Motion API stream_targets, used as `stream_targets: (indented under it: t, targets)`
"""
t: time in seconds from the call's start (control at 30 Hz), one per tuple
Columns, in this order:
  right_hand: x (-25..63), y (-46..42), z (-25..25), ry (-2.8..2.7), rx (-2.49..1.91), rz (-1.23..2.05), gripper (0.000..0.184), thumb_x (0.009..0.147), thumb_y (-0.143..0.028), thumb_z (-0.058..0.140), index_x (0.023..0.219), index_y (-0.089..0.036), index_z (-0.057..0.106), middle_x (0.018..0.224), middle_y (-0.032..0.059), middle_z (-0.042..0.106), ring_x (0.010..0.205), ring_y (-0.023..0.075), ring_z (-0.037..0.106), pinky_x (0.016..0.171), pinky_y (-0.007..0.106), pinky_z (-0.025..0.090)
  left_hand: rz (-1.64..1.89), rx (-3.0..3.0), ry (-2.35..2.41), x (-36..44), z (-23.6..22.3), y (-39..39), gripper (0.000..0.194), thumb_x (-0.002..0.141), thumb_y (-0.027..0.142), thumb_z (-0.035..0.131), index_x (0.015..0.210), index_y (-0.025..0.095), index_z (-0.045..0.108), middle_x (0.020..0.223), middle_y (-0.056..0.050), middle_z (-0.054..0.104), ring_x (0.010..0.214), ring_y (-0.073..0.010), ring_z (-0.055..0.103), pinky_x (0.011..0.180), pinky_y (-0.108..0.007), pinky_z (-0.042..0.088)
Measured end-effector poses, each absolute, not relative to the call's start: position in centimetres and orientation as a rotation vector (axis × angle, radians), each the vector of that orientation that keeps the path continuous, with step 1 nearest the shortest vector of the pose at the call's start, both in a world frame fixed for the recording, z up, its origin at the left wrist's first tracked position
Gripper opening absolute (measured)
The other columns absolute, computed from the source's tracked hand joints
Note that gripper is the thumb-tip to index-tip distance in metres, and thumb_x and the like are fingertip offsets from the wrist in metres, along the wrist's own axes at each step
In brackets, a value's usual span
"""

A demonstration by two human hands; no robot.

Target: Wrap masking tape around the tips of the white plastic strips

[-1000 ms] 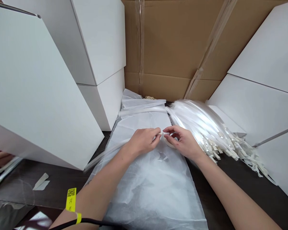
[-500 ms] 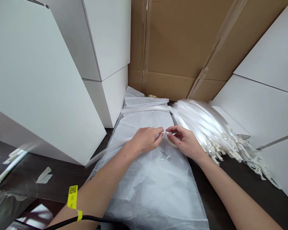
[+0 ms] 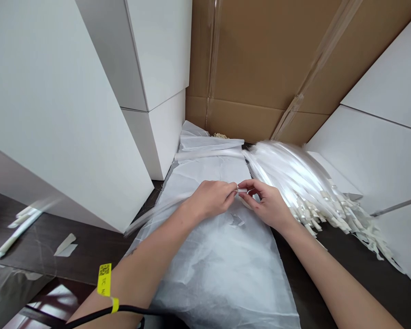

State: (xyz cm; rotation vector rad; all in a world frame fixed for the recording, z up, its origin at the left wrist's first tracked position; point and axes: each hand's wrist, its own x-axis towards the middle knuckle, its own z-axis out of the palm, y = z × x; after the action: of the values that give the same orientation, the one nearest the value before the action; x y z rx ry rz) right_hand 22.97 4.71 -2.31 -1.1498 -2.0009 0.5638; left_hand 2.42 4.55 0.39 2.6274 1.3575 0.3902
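My left hand (image 3: 212, 198) is closed around a bundle of white fibres, whose tail (image 3: 157, 214) trails out to the left below the wrist. At the hands, the slim white wrapped end (image 3: 242, 190) sticks out between them. The thumb and fingertips of my right hand (image 3: 267, 203) pinch this end, almost touching the left fingertips. A pale curved thing, perhaps a tape roll (image 3: 245, 204), shows partly under the right hand. Beneath both hands lies a translucent white plastic sheet (image 3: 239, 265) with a small tear.
A heap of white fibre bundles (image 3: 291, 171) with wrapped ends lies at the right. White boxes (image 3: 164, 132) stand left and right, with a cardboard wall (image 3: 250, 59) behind. Tape scraps (image 3: 65, 246) and several slim white pieces (image 3: 18, 233) are on the dark table at left.
The left fingertips have moved closer to the right ones along the wrapped end. My right hand keeps its pinch, and the whole view has shifted slightly.
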Motion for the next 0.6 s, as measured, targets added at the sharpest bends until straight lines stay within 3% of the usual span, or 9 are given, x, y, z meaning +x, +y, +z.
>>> stream_targets:
  t: [0.13,0.37,0.5,0.6]
  targets:
    - [23.08,4.65,-2.32,-1.979,-1.152,0.589,0.018,0.092,-0.039,0.064,0.104,-0.025,0.066,0.103,0.0027,0.072,0.081,0.0185,0.068,0.068,0.032,0.053,0.425,2.598,1.352,2.48,0.36,4.55,0.026,0.101,0.031,0.035,0.094,0.022,0.059,0.087,0.001,0.070,0.074,-0.0169,0.063,0.059,-0.029,0.034]
    - [23.17,4.74,-2.84,-1.964,-1.113,0.603,0.019,0.093,-0.040,0.065,0.105,-0.025,0.064,0.104,0.0026,0.072,0.086,0.0190,0.069,0.079,0.034,0.056,0.336,2.624,1.398,2.96,0.49,4.43,0.027,0.103,0.031,0.034,0.099,0.019,0.059,0.091,-0.004,0.070,0.079,-0.0206,0.066,0.063,-0.030,0.041]
    - [23.15,4.68,-2.74,-2.021,-1.097,0.511,0.016,0.094,-0.036,0.064,0.106,-0.026,0.064,0.102,0.0016,0.072,0.085,0.0185,0.069,0.078,0.033,0.056,0.319,2.653,1.375,3.14,0.67,4.28,0.020,0.099,0.026,0.038,0.097,0.017,0.056,0.091,-0.007,0.068,0.079,-0.0218,0.066,0.064,-0.031,0.044]
    - [23.13,4.63,-2.67,-2.030,-1.083,0.480,0.014,0.094,-0.033,0.062,0.107,-0.026,0.063,0.102,0.0020,0.072,0.084,0.0185,0.068,0.078,0.034,0.055,0.325,2.657,1.373,3.19,0.81,4.08,0.017,0.094,0.022,0.043,0.106,0.016,0.053,0.092,-0.009,0.067,0.079,-0.0230,0.066,0.063,-0.032,0.046]
